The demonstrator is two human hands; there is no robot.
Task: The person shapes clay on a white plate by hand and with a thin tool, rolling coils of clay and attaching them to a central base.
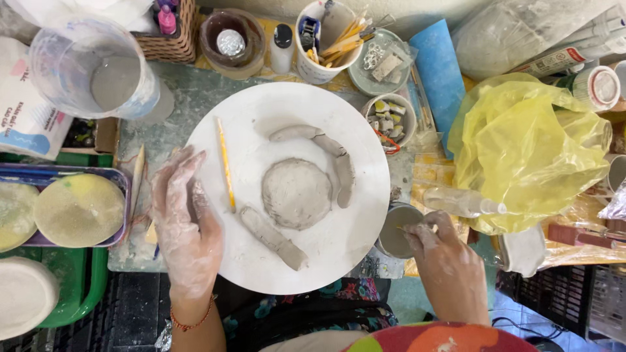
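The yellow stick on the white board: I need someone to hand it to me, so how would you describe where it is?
Find the big round white board in the middle of the table. On its left side, beside the clay-coated left hand, lies a thin yellow stick, running almost straight up and down. Unlike the grey clay rolls and the flat clay disc near it, it is slim, straight and yellow.

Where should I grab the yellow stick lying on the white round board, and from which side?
Take the yellow stick near its lower end, beside the left hand, pinching across its thin width from above. It lies flat and nearly upright in the view on the white board, clear of the clay disc and coils, so its lower end looks easiest.
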